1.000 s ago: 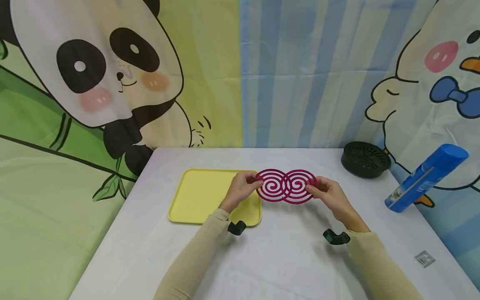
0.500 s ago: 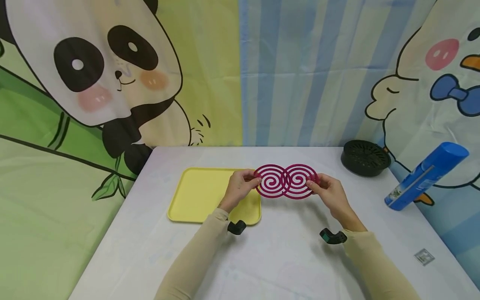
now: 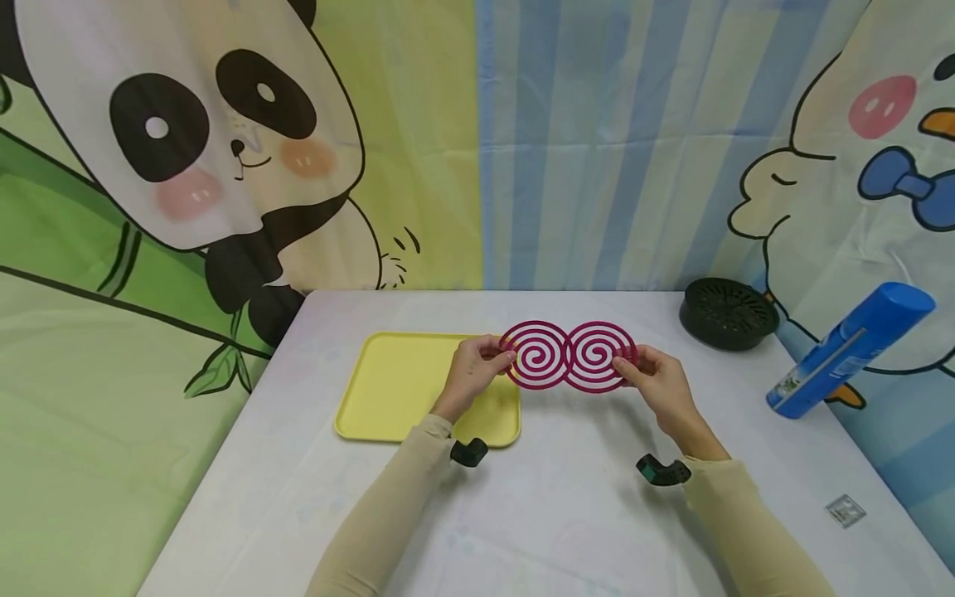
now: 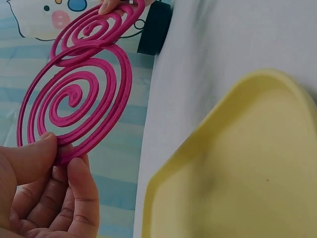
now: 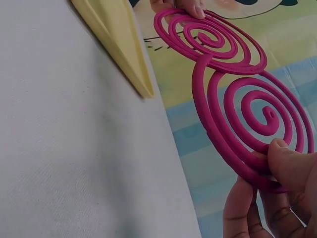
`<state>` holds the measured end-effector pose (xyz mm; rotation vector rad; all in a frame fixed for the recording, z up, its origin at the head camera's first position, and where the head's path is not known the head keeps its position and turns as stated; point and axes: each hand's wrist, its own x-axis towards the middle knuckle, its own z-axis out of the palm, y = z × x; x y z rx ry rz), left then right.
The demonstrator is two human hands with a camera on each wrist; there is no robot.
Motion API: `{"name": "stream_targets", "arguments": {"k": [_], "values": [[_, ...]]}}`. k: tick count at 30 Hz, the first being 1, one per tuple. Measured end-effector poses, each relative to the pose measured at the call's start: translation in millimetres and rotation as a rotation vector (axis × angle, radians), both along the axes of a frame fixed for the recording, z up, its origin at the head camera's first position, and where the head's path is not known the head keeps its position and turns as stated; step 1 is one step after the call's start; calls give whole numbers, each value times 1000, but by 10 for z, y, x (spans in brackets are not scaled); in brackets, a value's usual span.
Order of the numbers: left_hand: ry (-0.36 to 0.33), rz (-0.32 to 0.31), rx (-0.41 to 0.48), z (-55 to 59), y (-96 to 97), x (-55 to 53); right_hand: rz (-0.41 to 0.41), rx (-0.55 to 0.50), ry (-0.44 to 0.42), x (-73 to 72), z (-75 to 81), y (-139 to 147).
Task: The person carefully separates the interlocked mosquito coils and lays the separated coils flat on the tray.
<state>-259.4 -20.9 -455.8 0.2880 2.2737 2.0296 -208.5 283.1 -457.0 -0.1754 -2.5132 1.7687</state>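
Two magenta mosquito coils, a left coil (image 3: 535, 356) and a right coil (image 3: 597, 355), are held up above the table, overlapping in a narrow strip at the middle. My left hand (image 3: 472, 371) pinches the outer edge of the left coil between thumb and fingers. On the opposite side, my right hand (image 3: 662, 394) grips the outer rim of the right coil the same way. In the left wrist view, the near coil (image 4: 74, 95) meets the far one at its upper edge. The right wrist view shows the coils' strands (image 5: 200, 84) crossing where they join.
A yellow tray (image 3: 399, 390) lies on the white table (image 3: 552, 514), partly behind my left hand. At the back right stands a round black slotted holder (image 3: 727, 315). A blue spray can (image 3: 846, 352) is at the right edge, with a small silver square packet (image 3: 845, 511) nearer the front.
Both hands have lifted the coils a little and drawn slightly apart. The overlap between the two coils has become narrower. The tray, holder and can stay in place.
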Motion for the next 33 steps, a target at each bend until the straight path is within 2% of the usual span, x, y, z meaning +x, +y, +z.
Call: {"name": "stream_targets", "arguments": {"k": [18,33], "values": [[-16,-12,-18,3,-20,2,-1,-23,-15,40,-27,57],[-66,28,43,-39,-122,4,-27,-74,-21,76,-14,91]]}}
